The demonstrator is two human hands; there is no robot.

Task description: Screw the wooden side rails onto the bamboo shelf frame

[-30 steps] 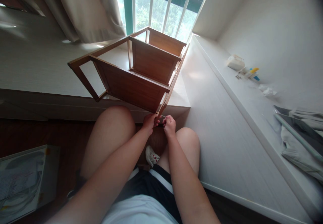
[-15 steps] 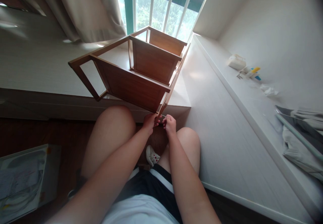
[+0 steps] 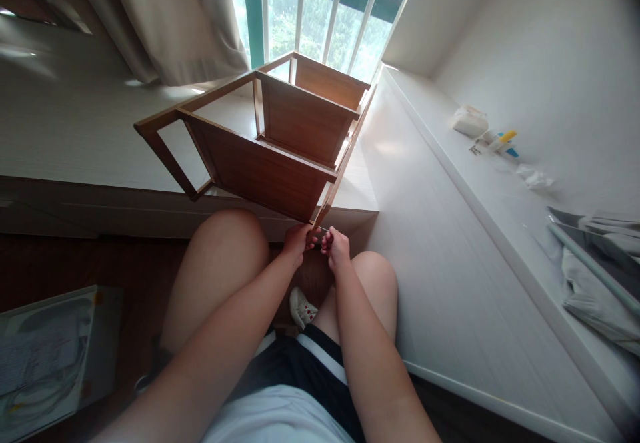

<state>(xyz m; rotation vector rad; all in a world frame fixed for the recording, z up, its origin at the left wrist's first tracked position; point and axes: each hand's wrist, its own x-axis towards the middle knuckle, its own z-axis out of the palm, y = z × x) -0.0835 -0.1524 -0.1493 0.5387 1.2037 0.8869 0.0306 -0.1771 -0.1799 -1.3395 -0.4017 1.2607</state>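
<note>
A brown wooden shelf rack (image 3: 255,153) with three panels lies tilted on the pale window ledge, its near corner poking past the ledge's edge. My left hand (image 3: 299,240) is closed around that near corner, at the end of a long rail. Just to the right, my right hand (image 3: 337,246) pinches a thin, light metal rod (image 3: 324,229), perhaps a hex key, which points at the rack's corner. The rod's far tip and the spot it meets are too small to make out. Both hands are between my knees, close together.
The pale ledge (image 3: 65,136) runs left beneath a curtain (image 3: 175,23). A white panel (image 3: 425,230) rises close on my right, topped by a shelf with a tissue pack (image 3: 470,120) and folded cloth (image 3: 595,290). A clear-topped box (image 3: 45,356) stands on the floor at left.
Almost nothing differs. My right hand's fingers have shifted very slightly around the rod; my left hand and the rack hold their place.
</note>
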